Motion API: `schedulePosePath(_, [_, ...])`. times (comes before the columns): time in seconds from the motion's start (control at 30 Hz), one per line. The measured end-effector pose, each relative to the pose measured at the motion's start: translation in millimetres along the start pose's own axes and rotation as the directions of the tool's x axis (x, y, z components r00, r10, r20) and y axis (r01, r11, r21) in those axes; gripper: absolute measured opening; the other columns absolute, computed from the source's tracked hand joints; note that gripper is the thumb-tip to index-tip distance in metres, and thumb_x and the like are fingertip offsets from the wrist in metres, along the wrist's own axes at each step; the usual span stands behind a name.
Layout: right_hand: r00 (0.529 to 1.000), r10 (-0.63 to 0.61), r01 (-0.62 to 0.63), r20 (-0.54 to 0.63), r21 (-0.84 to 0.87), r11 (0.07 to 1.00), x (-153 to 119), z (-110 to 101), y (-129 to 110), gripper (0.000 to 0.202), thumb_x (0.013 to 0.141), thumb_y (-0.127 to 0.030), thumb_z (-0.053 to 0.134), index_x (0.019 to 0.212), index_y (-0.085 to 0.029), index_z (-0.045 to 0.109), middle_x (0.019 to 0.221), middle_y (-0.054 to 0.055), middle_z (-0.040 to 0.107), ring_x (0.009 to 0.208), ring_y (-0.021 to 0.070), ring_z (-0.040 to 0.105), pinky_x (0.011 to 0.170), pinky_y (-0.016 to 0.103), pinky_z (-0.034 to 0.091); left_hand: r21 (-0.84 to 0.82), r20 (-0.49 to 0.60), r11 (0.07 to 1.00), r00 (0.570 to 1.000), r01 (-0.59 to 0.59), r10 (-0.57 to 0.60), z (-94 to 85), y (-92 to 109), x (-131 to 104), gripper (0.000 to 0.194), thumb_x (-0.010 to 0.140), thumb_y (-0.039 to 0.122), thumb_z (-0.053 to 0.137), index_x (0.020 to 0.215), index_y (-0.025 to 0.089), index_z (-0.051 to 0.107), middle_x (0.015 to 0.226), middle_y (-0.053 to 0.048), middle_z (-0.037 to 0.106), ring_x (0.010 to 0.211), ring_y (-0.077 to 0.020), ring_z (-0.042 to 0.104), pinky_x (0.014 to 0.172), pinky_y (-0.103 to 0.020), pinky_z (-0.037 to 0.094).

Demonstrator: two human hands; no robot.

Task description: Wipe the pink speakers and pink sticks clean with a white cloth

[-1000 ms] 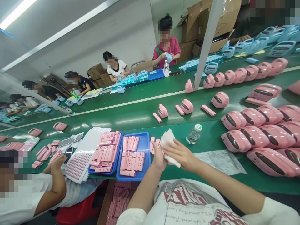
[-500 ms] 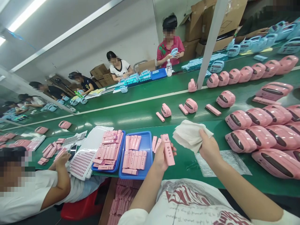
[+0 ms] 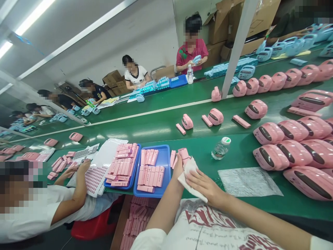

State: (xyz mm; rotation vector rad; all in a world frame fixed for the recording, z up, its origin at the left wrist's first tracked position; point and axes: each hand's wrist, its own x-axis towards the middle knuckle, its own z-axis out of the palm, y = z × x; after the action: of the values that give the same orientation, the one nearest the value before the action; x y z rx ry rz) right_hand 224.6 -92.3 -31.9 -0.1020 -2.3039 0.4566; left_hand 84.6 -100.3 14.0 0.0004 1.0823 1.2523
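My left hand is closed around a pink oblong plastic piece, whose top end sticks out above a white cloth. With its fingers stretched over the cloth, my right hand presses it against the piece; the cloth hides most of the piece's face. Just left of my hands, a blue tray holds several similar pink pieces, some with round dark marks. One more pink piece lies between that tray and my left hand. A clear bottle with a pale cap stands beyond my right hand.
Rows of glossy pink cases crowd the right side. A crinkled translucent sheet lies before them. Another filled blue tray stands left. A co-worker's arm reaches in at left. Pink cases and pieces sit along the green belt.
My right hand has brought the cloth left and down onto the pink piece, covering its face. The bottle, hidden behind the cloth before, now shows. The left co-worker's hands have shifted.
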Motion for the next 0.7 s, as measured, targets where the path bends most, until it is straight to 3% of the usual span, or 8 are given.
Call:
schedulePosePath(0.1, [0.946, 0.286, -0.270, -0.150, 0.118, 0.956, 13, 10, 4, 0.056, 0.093, -0.024, 0.036, 0.146, -0.022, 0.017, 0.148, 0.007, 0.024, 0.138, 0.0210, 0.015, 0.111, 0.044, 0.021, 0.006, 0.007, 0.991, 0.991, -0.135, 0.135, 7.1, -13, 2, 0.056, 0.075, 0.064, 0.051, 0.090, 0.011, 0.063, 0.081, -0.008, 0.066, 0.078, -0.0186, 0.062, 0.077, -0.029, 0.048])
schedulePosePath(0.2, [0.755, 0.633, -0.516, -0.171, 0.440, 0.735, 32, 15, 8, 0.052, 0.094, -0.037, 0.035, 0.144, -0.025, 0.025, 0.147, 0.006, 0.028, 0.138, 0.0195, 0.017, 0.112, 0.043, 0.020, 0.103, 0.106, 0.923, 0.926, -0.372, 0.361, 11.1, -23, 4, 0.059, 0.071, 0.064, 0.056, 0.108, 0.017, 0.060, 0.117, -0.009, 0.060, 0.113, -0.0221, 0.053, 0.096, -0.029, 0.040])
schedulePosePath(0.27, [0.624, 0.777, -0.559, -0.086, 0.645, 0.520, 40, 14, 5, 0.054, 0.090, -0.049, 0.036, 0.138, -0.024, 0.039, 0.139, 0.007, 0.042, 0.135, 0.0197, 0.027, 0.112, 0.041, 0.021, 0.196, 0.132, 0.852, 0.874, -0.485, 0.468, 8.9, -25, 7, 0.059, 0.069, 0.059, 0.062, 0.113, 0.020, 0.058, 0.128, -0.008, 0.054, 0.123, -0.0218, 0.045, 0.101, -0.028, 0.036])
schedulePosePath(0.4, [0.369, 0.924, -0.592, 0.100, 0.792, 0.150, 32, 8, -9, 0.062, 0.075, -0.067, 0.049, 0.107, -0.016, 0.065, 0.104, 0.011, 0.066, 0.104, 0.0260, 0.057, 0.096, 0.040, 0.042, 0.272, 0.004, 0.833, 0.866, -0.481, 0.499, -3.2, -19, 24, 0.051, 0.069, 0.058, 0.062, 0.101, 0.018, 0.059, 0.105, -0.008, 0.063, 0.103, -0.0207, 0.058, 0.088, -0.028, 0.045])
schedulePosePath(0.53, [0.127, 0.944, -0.712, 0.303, 0.691, -0.126, 1, -14, -10, 0.053, 0.059, -0.069, 0.060, 0.065, -0.016, 0.061, 0.060, 0.005, 0.060, 0.063, 0.0206, 0.057, 0.061, 0.032, 0.048, 0.244, -0.131, 0.896, 0.903, -0.371, 0.409, -18.6, -12, 42, 0.050, 0.065, 0.061, 0.061, 0.090, 0.019, 0.050, 0.068, 0.001, 0.058, 0.055, -0.0119, 0.057, 0.055, -0.024, 0.046])
schedulePosePath(0.57, [0.080, 0.953, -0.758, 0.292, 0.639, -0.131, -10, -25, -4, 0.050, 0.057, -0.067, 0.060, 0.058, -0.017, 0.056, 0.054, 0.003, 0.056, 0.057, 0.0188, 0.054, 0.055, 0.031, 0.046, 0.250, -0.139, 0.905, 0.913, -0.343, 0.385, -23.1, -12, 44, 0.050, 0.065, 0.061, 0.061, 0.090, 0.019, 0.049, 0.064, 0.003, 0.056, 0.049, -0.0104, 0.054, 0.049, -0.024, 0.044])
schedulePosePath(0.63, [0.017, 0.990, -0.885, 0.137, 0.464, -0.049, -35, -56, 16, 0.045, 0.057, -0.063, 0.058, 0.051, -0.020, 0.048, 0.048, 0.002, 0.050, 0.051, 0.0173, 0.048, 0.048, 0.029, 0.040, 0.269, -0.144, 0.920, 0.932, -0.286, 0.332, -33.3, -16, 46, 0.048, 0.064, 0.058, 0.062, 0.088, 0.020, 0.047, 0.062, 0.004, 0.054, 0.044, -0.0092, 0.050, 0.045, -0.023, 0.040])
schedulePosePath(0.7, [0.123, 0.979, -0.975, -0.165, 0.166, 0.151, -62, -93, 41, 0.030, 0.066, -0.051, 0.051, 0.060, -0.021, 0.053, 0.059, 0.005, 0.057, 0.058, 0.0204, 0.052, 0.053, 0.031, 0.040, 0.291, -0.154, 0.932, 0.951, -0.217, 0.269, -44.8, -24, 46, 0.044, 0.063, 0.052, 0.066, 0.084, 0.019, 0.047, 0.062, 0.004, 0.054, 0.044, -0.0094, 0.051, 0.044, -0.022, 0.039])
